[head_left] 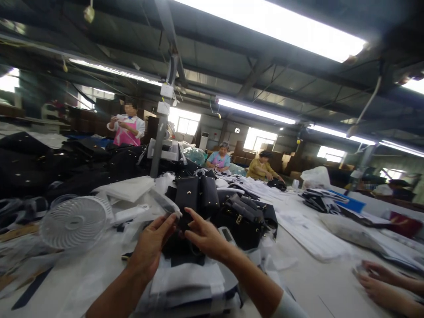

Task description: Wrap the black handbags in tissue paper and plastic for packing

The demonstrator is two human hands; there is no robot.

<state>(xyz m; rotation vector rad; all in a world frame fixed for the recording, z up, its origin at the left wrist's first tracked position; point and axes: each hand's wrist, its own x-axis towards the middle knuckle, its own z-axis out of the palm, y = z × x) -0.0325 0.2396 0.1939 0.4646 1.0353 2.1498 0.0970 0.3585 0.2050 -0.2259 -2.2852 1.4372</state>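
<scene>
Pinching, left hand: fingers closed on the near end of a slim strip. Strip greyish, straight, with pale see-through edges and a whitish tip; blurred. Held above the cluttered tabletop, slanting far-left, near side of a black bag, right of a white fan. Right hand just beside the tip, index and thumb apart; cannot tell whether they grip anything.

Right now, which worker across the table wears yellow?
The worker just left of the white plastic bag, reaching toward a black bag; the middle worker and leftmost worker wear pink.
</scene>
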